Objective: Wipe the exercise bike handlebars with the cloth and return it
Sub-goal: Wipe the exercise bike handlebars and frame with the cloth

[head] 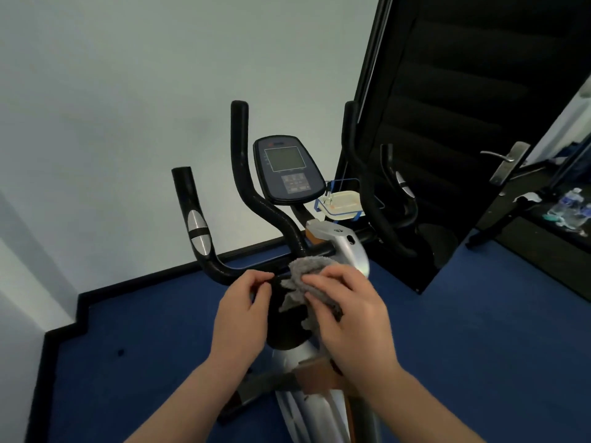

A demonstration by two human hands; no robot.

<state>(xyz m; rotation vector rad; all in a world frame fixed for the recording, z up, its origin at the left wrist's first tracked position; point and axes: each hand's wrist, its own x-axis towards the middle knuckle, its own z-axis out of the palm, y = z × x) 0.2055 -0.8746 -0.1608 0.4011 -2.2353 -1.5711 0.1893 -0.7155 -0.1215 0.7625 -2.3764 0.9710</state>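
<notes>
Fingers (pixel 323 279) right pinch cloth (pixel 307 270) (grey) | left grip handlebars (pixel 224 270) | tray (pixel 343 203): contents unclear

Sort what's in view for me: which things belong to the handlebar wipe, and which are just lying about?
Part of the job:
- grey cloth, held by the right hand
- black handlebars, left hand on the bar
- exercise bike

Lying about:
- plastic tray behind the console
- door
- water bottles, far right

Home workout corner: silver-and-black exercise bike (pixel 323 251) center frame, blue carpet floor (pixel 144 346), plain white wall (pixel 128 107) upper left, black door (pixel 463 123) right.
</notes>
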